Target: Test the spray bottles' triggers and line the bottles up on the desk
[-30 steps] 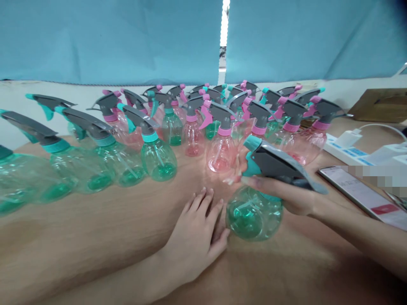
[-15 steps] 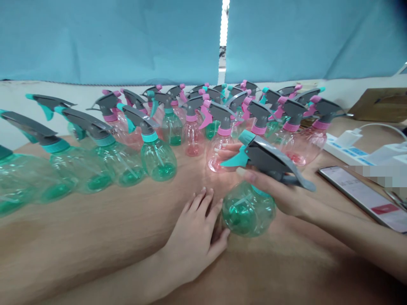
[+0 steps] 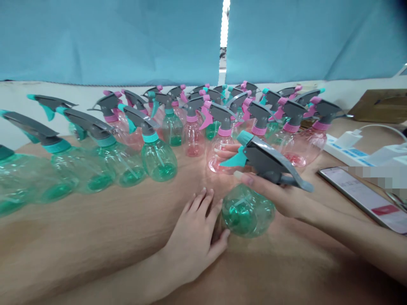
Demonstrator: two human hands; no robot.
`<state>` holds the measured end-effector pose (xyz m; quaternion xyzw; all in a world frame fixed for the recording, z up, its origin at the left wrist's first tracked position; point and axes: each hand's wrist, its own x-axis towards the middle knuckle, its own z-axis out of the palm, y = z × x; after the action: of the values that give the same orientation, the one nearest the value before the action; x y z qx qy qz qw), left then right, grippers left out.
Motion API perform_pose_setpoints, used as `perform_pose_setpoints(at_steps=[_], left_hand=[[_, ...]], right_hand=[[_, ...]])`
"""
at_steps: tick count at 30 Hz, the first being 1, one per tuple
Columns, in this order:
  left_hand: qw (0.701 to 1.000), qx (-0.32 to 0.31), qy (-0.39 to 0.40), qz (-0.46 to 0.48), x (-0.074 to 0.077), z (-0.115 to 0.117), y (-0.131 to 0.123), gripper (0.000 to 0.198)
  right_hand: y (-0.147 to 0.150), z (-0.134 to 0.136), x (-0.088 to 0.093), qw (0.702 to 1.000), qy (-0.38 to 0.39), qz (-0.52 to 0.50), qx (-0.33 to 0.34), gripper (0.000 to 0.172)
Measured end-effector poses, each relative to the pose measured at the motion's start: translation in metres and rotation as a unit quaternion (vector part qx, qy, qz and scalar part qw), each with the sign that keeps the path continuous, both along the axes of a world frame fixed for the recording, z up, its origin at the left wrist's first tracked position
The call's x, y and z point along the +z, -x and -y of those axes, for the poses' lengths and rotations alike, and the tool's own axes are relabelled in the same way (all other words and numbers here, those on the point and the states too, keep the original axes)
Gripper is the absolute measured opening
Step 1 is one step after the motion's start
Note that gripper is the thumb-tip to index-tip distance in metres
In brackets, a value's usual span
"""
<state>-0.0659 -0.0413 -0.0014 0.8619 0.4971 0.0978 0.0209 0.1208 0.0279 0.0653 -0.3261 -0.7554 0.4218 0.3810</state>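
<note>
A green spray bottle (image 3: 248,212) with a grey and teal trigger head stands tilted in front of me. My right hand (image 3: 270,186) is closed around its neck, just under the head, with the thumb stretched across the front. The far fingers show partly behind the teal trigger. My left hand (image 3: 197,233) lies on the wooden table (image 3: 95,237), fingers stretched out. Its thumb and forefinger are close to the bottle's left side; whether they touch it I cannot tell. A pink spray bottle (image 3: 219,154) stands just behind the held one.
Several green spray bottles (image 3: 159,161) line the left side. Several pink and green ones (image 3: 193,137) crowd the back. At right are a phone (image 3: 359,197), a white power strip (image 3: 346,150) with plugs, and a piece of cardboard (image 3: 378,103). A blue curtain (image 3: 111,42) hangs behind.
The held bottle's head and my right hand have shifted very slightly left. My left hand has stayed in place.
</note>
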Motion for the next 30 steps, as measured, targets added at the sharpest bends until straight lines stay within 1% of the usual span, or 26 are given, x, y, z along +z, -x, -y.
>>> perform_pose_setpoints(at_steps=[3,6,8,13,15,18,20,25,27,30], left_hand=[[1.000,0.000,0.001,-0.002,0.000,0.000,0.000,0.054],[1.000,0.000,0.004,-0.011,0.001,0.000,-0.001,0.054],[1.000,0.001,0.005,-0.011,0.002,0.000,-0.001,0.054],[1.000,0.006,0.006,-0.011,0.002,0.000,-0.002,0.054],[1.000,0.008,0.007,-0.008,0.002,0.000,-0.002,0.053],[1.000,0.011,0.008,-0.001,0.001,0.001,-0.002,0.052],[1.000,0.012,0.010,-0.001,0.001,0.001,-0.002,0.053],[1.000,0.018,0.020,-0.012,0.001,0.001,-0.002,0.053],[1.000,0.019,0.020,-0.013,0.001,0.001,-0.002,0.054],[1.000,0.020,0.014,-0.007,-0.001,0.002,-0.001,0.054]], right_hand=[[0.002,0.001,0.002,0.999,0.007,-0.017,0.027,0.017],[0.004,0.002,0.005,0.999,0.000,-0.020,0.028,0.014],[0.007,0.003,0.007,1.000,0.004,-0.015,0.011,0.012],[0.006,0.002,0.008,0.998,0.028,0.026,-0.058,0.011],[0.001,0.001,0.005,0.998,0.027,0.036,-0.047,0.010],[-0.007,-0.001,-0.001,0.999,0.026,0.045,-0.013,0.018],[-0.010,-0.002,-0.003,0.999,0.026,0.045,-0.012,0.019],[-0.008,-0.003,-0.001,0.997,0.044,0.037,-0.044,0.002],[-0.008,-0.005,-0.002,0.997,0.054,0.033,-0.054,0.002],[-0.011,-0.009,-0.007,0.997,0.057,0.023,-0.038,0.014]])
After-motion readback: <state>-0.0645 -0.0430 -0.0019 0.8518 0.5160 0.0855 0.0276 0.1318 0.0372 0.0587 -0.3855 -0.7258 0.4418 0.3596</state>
